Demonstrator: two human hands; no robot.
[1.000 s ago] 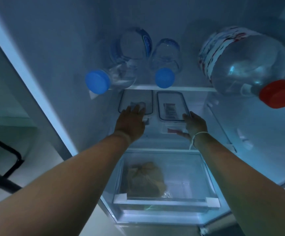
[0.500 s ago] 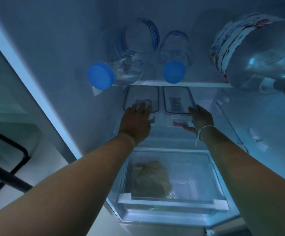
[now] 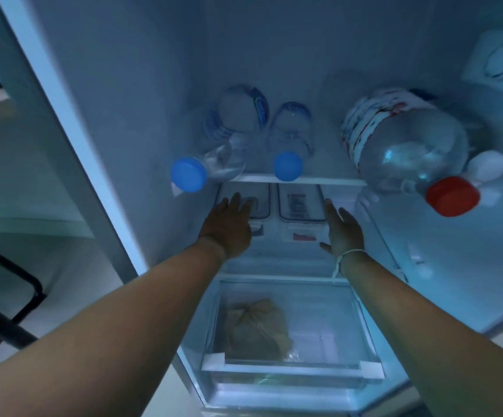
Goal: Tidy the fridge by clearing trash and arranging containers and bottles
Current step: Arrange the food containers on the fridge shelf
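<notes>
Both arms are reaching into the open fridge [image 3: 154,85], toward the middle shelf. The left hand [image 3: 229,227] is lying palm-down with fingers spread flat on the lid of the left container [image 3: 259,203]; it is resting on the lid, not gripping it. The right hand [image 3: 345,228] is standing on edge, fingers straight and released, just beside the right side of the right container [image 3: 301,206]; whether it is touching the container wall cannot be determined. A white cord [image 3: 346,257] is circling the right wrist.

The two containers are sitting side by side on the middle shelf, clear-lidded with dark rims, nearly touching each other. A label is showing through the lid of the right one.

On the upper shelf [image 3: 319,179], three bottles are lying on their sides with caps pointing outward. The left blue-capped bottle [image 3: 211,158] is angling toward the left wall, its cap overhanging the shelf edge. The middle blue-capped bottle [image 3: 289,145] is lying just beside it. The large red-capped bottle [image 3: 409,152] is lying well to the right, its cap projecting past the shelf edge.

Below, the clear drawer [image 3: 292,367] is holding a brown bag [image 3: 256,329], knotted at the top, toward its left side.
</notes>
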